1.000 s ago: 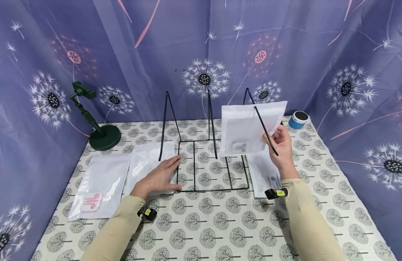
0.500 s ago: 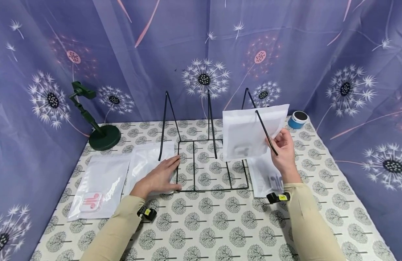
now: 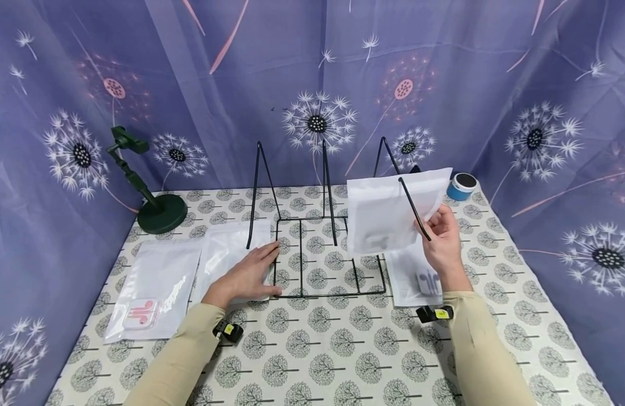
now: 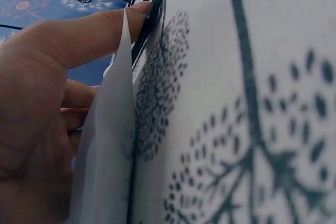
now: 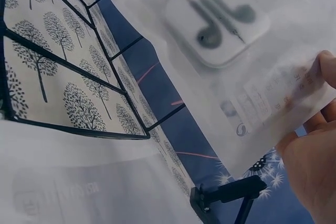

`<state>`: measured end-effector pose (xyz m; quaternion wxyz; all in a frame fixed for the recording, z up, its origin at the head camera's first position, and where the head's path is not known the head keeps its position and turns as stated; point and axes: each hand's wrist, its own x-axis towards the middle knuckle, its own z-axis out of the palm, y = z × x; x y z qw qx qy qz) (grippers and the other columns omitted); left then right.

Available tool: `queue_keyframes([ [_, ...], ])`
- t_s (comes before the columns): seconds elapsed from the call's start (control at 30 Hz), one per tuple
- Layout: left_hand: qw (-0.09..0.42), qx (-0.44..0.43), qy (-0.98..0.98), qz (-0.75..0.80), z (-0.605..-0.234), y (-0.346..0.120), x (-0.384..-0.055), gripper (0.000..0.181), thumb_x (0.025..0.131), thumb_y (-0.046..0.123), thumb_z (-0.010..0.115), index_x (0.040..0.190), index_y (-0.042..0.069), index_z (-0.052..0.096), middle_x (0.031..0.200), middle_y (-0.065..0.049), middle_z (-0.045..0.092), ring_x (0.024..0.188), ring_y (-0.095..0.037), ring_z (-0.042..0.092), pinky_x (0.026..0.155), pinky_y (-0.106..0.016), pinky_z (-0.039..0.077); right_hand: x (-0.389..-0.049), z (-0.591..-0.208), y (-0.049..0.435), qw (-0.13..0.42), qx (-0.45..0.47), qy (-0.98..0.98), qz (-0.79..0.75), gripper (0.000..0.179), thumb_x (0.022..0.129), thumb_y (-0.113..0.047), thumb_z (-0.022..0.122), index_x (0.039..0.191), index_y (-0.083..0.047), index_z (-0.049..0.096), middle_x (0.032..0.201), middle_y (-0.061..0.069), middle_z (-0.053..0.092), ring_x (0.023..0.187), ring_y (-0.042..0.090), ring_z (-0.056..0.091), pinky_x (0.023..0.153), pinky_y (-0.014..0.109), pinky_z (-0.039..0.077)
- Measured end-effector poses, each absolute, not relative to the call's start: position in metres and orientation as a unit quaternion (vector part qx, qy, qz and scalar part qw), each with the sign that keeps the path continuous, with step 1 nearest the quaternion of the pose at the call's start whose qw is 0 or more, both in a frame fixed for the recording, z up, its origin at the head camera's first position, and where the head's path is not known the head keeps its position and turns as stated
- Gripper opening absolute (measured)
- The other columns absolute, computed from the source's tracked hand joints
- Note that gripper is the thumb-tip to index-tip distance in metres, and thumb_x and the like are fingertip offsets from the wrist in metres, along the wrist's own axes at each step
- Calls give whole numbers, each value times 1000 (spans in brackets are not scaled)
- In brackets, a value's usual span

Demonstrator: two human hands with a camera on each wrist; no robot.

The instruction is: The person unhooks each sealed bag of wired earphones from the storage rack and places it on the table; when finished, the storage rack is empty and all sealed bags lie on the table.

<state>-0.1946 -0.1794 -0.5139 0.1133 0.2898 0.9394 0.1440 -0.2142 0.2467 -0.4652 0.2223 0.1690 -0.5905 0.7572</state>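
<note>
My right hand (image 3: 441, 245) pinches the right edge of a white zip bag (image 3: 381, 217), which hangs upright behind the right upright of a black wire rack (image 3: 300, 259). In the right wrist view, grey earphones in a square case (image 5: 215, 22) show through the bag. My left hand (image 3: 245, 277) rests with extended fingers at the left side of the rack's base, partly covering a clear-fronted bag (image 3: 231, 239). Its thumb touches the wire in the left wrist view. Below my right hand, another bag (image 3: 406, 273) with purple earphones (image 3: 428, 283) lies beside the rack.
At far left lies a bag (image 3: 162, 268) with pink earphones (image 3: 141, 313). A dark green jointed stand (image 3: 162, 215) is at the back left; a blue round container (image 3: 461, 190) with a dark top is at the back right. A purple floral curtain (image 3: 231, 101) encloses the table.
My right hand has brought the zip bag slightly lower and towards me, with a small shift right. The left hand has stayed at the rack's left side.
</note>
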Motion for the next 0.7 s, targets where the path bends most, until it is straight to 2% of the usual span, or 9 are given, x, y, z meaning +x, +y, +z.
queue_keyframes([
  [0.37, 112, 292, 938, 151, -512, -178, -194, 106, 79, 59, 71, 153, 0, 23, 164, -12, 10, 148, -36, 19, 122, -50, 16, -204, -465, 250, 206, 195, -556, 782, 27, 85, 14, 62, 107, -3, 60, 91, 2, 70, 79, 11, 63, 71, 19, 55],
  [0.53, 112, 290, 939, 148, -513, -179, -193, 106, 79, 59, 70, 153, 0, 23, 164, -11, 10, 148, -35, 18, 122, -49, 15, -199, -465, 251, 199, 200, -543, 791, 30, 85, 17, 60, 106, -5, 60, 91, 4, 71, 81, 12, 65, 73, 20, 57],
  [0.7, 113, 290, 938, 150, -514, -179, -193, 106, 79, 58, 71, 153, 0, 23, 164, -11, 9, 148, -34, 18, 122, -49, 15, -195, -465, 252, 183, 219, -512, 810, 31, 85, 22, 54, 109, 3, 58, 94, 7, 70, 82, 15, 65, 74, 22, 58],
])
